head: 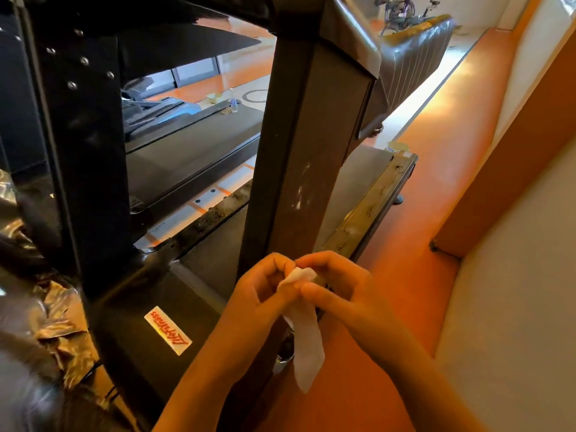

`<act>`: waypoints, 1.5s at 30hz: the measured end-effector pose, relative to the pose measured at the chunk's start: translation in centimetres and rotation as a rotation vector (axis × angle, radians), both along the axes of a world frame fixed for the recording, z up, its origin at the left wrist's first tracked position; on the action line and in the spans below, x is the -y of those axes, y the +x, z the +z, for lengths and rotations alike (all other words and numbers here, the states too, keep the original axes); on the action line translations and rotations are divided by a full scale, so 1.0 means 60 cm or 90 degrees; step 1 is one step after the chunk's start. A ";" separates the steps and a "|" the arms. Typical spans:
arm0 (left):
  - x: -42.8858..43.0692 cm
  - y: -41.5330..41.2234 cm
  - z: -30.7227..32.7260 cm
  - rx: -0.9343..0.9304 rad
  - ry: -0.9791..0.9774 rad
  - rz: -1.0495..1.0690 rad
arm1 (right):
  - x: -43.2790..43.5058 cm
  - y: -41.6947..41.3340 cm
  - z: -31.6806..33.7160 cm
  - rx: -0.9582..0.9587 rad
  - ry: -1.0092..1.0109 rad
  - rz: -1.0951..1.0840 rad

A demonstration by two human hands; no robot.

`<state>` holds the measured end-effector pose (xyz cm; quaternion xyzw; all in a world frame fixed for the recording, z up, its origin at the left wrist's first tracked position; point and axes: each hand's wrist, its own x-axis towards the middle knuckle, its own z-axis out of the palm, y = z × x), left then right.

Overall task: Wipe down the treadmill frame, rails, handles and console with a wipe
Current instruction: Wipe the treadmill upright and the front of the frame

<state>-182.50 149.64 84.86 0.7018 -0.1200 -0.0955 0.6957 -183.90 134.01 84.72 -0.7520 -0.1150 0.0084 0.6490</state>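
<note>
Both hands meet low in the head view, just in front of the foot of the treadmill's grey upright post (299, 157). The left hand (265, 291) and right hand (336, 288) each pinch the top of a white wipe (304, 332) between thumb and fingertips, and its loose tail hangs down below the knuckles, clear of the frame. The post rises from the dark base cover (149, 294), which carries a small logo sticker (167, 330) near its front edge. A grimy side rail (371, 207) runs back along the deck's right edge. Right of that rail the orange floor (436, 169) lies open up to the pale wall (514, 275). Crumpled black plastic (37, 300) crowds the left edge.
</note>
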 end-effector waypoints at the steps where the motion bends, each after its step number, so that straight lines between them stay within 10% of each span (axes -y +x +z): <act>1: -0.008 0.001 0.002 0.009 0.002 0.005 | 0.000 0.002 0.002 0.010 0.007 -0.007; 24: -0.221 0.122 0.011 -0.024 -0.087 0.165 | -0.174 0.079 0.027 0.123 -0.136 -0.260; 32: -0.261 0.148 -0.047 -0.471 -0.138 -0.284 | -0.260 0.112 0.033 0.121 -0.141 -0.331; 45: -0.228 0.225 -0.031 0.037 -0.129 -0.106 | -0.212 0.052 0.059 -0.222 -0.494 -0.222</act>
